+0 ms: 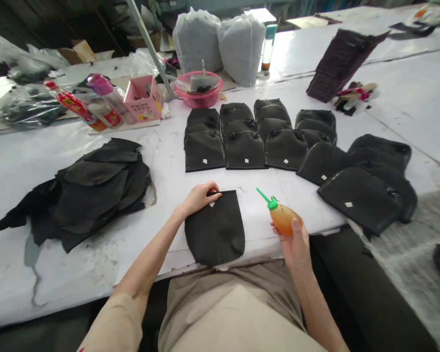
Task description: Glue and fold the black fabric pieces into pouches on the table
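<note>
In my right hand [295,239] is a glue bottle [285,218], orange and rounded, with a green nozzle that points up and to the left. The bottle is held above the table, to the right of a black fabric piece [216,232]. This piece lies flat near the front edge, its straight side away from me and its rounded side towards me. My left hand [201,198] pinches its far left corner, beside a small white tag. Beyond it, rows of similar black pieces [205,149] overlap one another, several with a white tag showing.
A loose heap of black pieces [95,181] lies on the left. Farther back are a pink box [143,100], bottles [71,103], a pink basin [198,98] and two wrapped grey bundles [242,49]. A dark purple stack [341,66] leans at the back right.
</note>
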The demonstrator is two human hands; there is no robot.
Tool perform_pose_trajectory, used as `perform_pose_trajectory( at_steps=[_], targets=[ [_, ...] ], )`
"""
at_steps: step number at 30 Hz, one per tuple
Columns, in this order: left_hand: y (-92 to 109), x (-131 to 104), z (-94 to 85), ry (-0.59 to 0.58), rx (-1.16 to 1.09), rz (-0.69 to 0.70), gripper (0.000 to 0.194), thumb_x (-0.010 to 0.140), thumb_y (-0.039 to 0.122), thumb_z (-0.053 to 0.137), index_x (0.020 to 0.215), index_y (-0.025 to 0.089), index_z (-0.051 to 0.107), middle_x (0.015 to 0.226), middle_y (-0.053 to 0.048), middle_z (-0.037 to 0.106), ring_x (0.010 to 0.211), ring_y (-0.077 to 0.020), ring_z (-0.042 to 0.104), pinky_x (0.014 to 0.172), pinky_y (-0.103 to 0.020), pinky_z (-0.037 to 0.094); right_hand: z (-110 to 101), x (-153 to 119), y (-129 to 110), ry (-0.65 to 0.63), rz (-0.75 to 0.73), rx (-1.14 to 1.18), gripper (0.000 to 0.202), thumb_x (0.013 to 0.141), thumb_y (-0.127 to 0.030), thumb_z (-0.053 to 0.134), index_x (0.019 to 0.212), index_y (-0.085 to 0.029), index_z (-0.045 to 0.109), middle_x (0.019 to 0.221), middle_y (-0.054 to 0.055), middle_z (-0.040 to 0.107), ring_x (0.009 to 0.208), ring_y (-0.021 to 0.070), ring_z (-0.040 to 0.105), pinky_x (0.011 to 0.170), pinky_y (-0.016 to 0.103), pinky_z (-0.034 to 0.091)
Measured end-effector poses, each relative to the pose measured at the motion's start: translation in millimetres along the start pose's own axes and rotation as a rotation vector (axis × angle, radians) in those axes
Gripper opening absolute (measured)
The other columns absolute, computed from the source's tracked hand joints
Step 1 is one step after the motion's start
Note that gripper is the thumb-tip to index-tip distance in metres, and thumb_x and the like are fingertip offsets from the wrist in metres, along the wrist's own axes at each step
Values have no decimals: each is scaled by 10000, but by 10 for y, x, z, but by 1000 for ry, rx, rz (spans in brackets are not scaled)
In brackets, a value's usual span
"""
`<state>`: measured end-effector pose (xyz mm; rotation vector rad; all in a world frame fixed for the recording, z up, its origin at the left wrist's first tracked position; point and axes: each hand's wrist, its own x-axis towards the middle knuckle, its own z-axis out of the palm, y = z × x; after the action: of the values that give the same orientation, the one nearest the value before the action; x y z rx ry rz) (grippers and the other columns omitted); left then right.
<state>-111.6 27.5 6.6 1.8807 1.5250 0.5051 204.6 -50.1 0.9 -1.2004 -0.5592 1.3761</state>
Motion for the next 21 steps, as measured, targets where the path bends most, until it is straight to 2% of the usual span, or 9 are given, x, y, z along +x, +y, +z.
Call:
perform_pose_trajectory(
  at_steps=[2,4,8,10,13,16,18,21],
  targets=[
    [-123,144,107,-31,145,17,141,919,347,626,918,211,662,868,-13,704,769,-170,642,722,-259,454,5,-2,-12,-24,-31,-53,466,822,-528,764,1118,-193,635,971,66,730,713,173,682,575,272,502],
    [-130,198,153,1,280,51,131,929,332,640,919,208,681,928,-41,699,831,-195,645,760,-283,462,20,21,-3,-28,-57,-107,451,817,-495,781,1113,-195,621,1021,67,721,734,166,679,578,267,517],
    [111,52,184,136,400,79,111,935,286,655,952,183,691,1031,-95,666,1012,-254,617,891,-365,477,59,154,33,21,-120,-248,484,738,-441,854,1083,-208,608,1055,47,694,817,175,669,565,257,565],
    [283,-134,249,135,368,77,148,941,311,660,1005,181,687,1067,-97,667,1035,-259,619,909,-384,487,84,234,35,9,-156,-321,530,696,-416,886,1099,-212,608,1029,38,689,842,183,667,566,257,586],
    [507,-461,463,102,282,71,325,908,422,709,1118,177,672,1175,-115,666,1101,-272,628,941,-408,507,139,329,7,-53,-195,-406,574,682,-401,896,1142,-216,607,1012,35,688,862,189,668,589,261,603],
    [639,-699,756,113,275,11,687,772,572,802,1274,138,623,1330,-191,613,1283,-341,561,1074,-487,468,206,390,-32,-95,-219,-478,606,667,-430,898,1152,-220,602,1004,34,683,872,201,676,607,281,612],
    [684,-763,928,105,348,-28,858,706,634,824,1343,107,591,1414,-244,555,1386,-397,477,1160,-561,382,243,418,-50,-109,-240,-539,638,648,-461,903,1154,-222,598,1019,37,678,897,215,687,639,303,620],
    [716,-755,1084,84,453,-53,898,697,649,821,1384,124,581,1491,-262,493,1446,-435,402,1200,-632,288,271,456,-64,-123,-298,-658,657,646,-503,895,1164,-230,598,1065,45,670,929,221,695,737,340,625]
  ],
)
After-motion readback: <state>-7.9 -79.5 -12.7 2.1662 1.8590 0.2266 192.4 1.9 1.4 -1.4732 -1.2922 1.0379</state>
